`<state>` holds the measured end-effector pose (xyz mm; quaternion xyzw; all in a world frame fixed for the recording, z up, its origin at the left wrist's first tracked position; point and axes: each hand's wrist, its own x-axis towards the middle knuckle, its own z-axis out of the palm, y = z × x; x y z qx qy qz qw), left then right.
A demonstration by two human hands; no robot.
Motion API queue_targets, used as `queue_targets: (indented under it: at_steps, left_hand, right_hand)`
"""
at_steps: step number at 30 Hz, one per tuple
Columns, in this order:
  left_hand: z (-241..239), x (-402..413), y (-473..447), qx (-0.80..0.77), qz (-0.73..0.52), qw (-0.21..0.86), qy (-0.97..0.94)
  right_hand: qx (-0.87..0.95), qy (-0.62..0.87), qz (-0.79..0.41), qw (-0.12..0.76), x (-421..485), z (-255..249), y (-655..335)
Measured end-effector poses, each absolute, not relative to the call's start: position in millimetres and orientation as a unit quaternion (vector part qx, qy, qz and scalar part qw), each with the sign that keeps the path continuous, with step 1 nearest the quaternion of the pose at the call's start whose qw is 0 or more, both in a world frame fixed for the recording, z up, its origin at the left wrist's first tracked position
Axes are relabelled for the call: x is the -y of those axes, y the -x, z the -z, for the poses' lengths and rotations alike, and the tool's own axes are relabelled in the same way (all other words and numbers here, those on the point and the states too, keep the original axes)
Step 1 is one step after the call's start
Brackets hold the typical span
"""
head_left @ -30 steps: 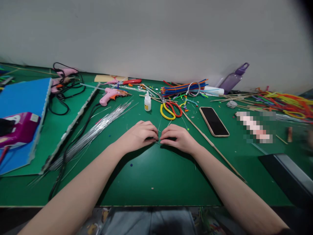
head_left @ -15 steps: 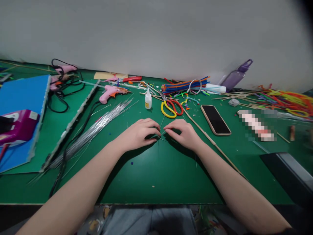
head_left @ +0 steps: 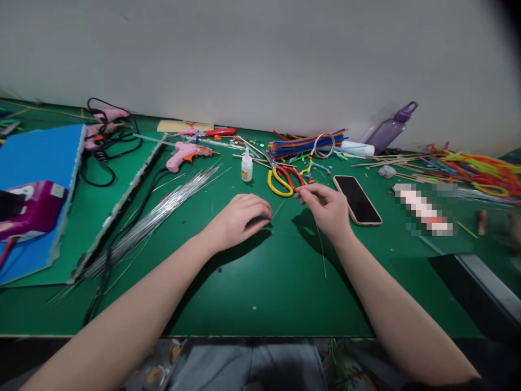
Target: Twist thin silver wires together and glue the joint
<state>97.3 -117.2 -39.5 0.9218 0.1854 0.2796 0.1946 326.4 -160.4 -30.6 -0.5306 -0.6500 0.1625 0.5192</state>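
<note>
Near the middle of the green table, my left hand [head_left: 242, 220] has its fingers curled and its thumb drawn in. A thin silvery wire [head_left: 279, 209] slants up to the right from these fingertips, faint against the green. At the other side, my right hand [head_left: 325, 209] is closed in a pinch close to the wire's upper end, beside the handles of the red and yellow scissors [head_left: 280, 182]. Another length of wire [head_left: 323, 252] hangs or lies below the right hand. How the wires sit inside the fingers is hidden.
Ahead stand a small white glue bottle [head_left: 246, 167] and a pink glue gun [head_left: 188, 156]. Wire strands [head_left: 163, 212] lie left, near a blue board [head_left: 36, 149]. A phone [head_left: 358, 200], pipe cleaners [head_left: 305, 144] and a purple bottle [head_left: 388, 133] are on the right.
My right hand has moved right and away from me, up to the scissor handles, widening the gap between the hands. My left hand has shifted slightly right.
</note>
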Motion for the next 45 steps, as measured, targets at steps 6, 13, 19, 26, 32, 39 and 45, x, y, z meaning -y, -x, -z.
queue_targets:
  at_steps: [6, 13, 19, 26, 32, 39, 45]
  left_hand:
    - [11.1, 133.9, -103.6, -0.283, -0.443, 0.333, -0.783]
    - [-25.0, 146.9, -105.9, -0.311, -0.514, 0.523, -0.604]
    - [-1.7, 141.3, -102.4, -0.384, -0.407, 0.733, -0.387]
    - [29.3, 132.5, -105.6, -0.444, -0.356, 0.747, -0.344]
    - [29.9, 130.4, -107.3, -0.433, -0.332, 0.770, -0.330]
    - [26.4, 134.0, -98.1, -0.455, -0.306, 0.757, -0.355]
    - [22.9, 136.3, -89.6, -0.468, -0.317, 0.669, -0.483]
  right_hand:
    - [0.467, 0.495, -0.076, 0.729, 146.8, 26.5, -355.0]
    - [0.448, 0.495, -0.115, 0.735, 139.7, 35.9, -359.1]
    - [0.453, 0.496, -0.120, 0.731, 141.3, 37.0, -354.6]
    - [0.490, 0.496, -0.142, 0.703, 149.8, 32.1, -342.1]
    - [0.547, 0.504, -0.153, 0.651, 158.7, 27.3, -329.5]
    - [0.597, 0.505, -0.146, 0.606, 163.0, 29.3, -323.8]
    - [0.676, 0.519, -0.110, 0.511, 168.2, 29.4, -317.3]
